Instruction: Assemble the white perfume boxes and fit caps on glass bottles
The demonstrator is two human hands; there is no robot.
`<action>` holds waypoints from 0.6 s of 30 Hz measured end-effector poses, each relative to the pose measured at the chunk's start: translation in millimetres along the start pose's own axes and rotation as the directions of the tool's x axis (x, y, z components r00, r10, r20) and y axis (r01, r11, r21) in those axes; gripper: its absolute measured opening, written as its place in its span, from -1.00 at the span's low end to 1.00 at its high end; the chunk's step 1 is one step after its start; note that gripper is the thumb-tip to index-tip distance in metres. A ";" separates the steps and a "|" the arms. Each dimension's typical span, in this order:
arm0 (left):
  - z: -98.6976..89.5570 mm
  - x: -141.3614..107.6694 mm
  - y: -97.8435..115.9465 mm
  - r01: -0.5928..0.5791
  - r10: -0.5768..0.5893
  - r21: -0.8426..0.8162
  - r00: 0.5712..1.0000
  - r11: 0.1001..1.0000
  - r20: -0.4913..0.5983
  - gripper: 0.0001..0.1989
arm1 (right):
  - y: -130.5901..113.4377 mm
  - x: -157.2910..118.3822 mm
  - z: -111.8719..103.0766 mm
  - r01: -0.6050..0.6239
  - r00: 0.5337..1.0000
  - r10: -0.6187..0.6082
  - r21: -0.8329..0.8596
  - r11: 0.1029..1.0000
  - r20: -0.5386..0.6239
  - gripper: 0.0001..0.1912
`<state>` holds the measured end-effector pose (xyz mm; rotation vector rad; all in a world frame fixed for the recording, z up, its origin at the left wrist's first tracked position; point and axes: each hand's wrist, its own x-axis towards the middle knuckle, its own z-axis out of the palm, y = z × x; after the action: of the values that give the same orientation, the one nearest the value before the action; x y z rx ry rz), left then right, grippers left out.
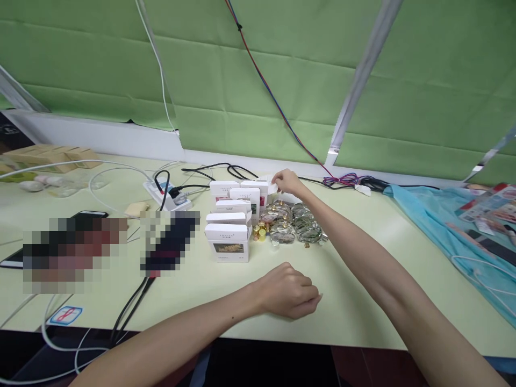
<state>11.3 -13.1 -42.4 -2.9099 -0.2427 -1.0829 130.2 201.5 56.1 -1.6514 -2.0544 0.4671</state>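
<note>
My right hand point(287, 181) reaches to the back of the table, its fingers closed on a piece of white paper point(272, 188) behind the boxes. Near the front edge rests my left hand point(291, 293), curled into a loose fist; whether anything is inside is hidden. Several small white boxes point(228, 250) stand upright in rows at the middle, the front one with a dark picture on it. Right of them lie several clear glass bottles point(282, 231) in a cluster, with small gold caps point(262, 234) between bottles and boxes.
A white power strip point(167, 196) with cables sits left of the boxes. Blurred-out phones point(173, 244) lie further left, near a paper label point(66, 315). Blue cloth point(427, 215) covers the right side. Bundled wires point(346, 180) run along the back wall.
</note>
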 end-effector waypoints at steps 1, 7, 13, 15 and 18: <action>-0.1 0.1 -0.4 -0.002 0.002 -0.001 1.000 1.000 -0.003 -0.58 | 0.0 -2.9 -3.7 -0.008 0.999 0.009 0.025 1.000 -0.030 -0.67; -0.9 0.2 -1.0 0.008 -0.008 0.016 1.000 1.000 0.019 -0.59 | 11.9 -30.4 -33.6 -0.011 0.963 0.043 0.119 0.993 -0.265 -0.63; -3.5 1.7 -0.7 -0.005 0.005 0.006 1.000 1.000 0.024 -0.59 | 48.8 -75.4 -53.5 0.174 0.835 0.105 0.440 0.881 -0.541 -0.73; -4.0 2.0 -0.4 -0.010 0.010 0.008 1.000 1.000 0.020 -0.58 | 58.9 -93.7 -56.1 0.211 0.809 0.176 0.557 0.803 -0.560 -0.79; -4.8 2.9 0.1 0.001 -0.001 0.018 1.000 1.000 -0.008 -0.58 | 67.7 -122.7 -56.3 0.283 0.796 0.241 0.692 0.664 -0.556 -0.87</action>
<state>10.3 -13.2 -36.8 -2.8894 -0.2520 -1.0859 237.7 95.5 50.1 -1.0392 -1.1262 0.5750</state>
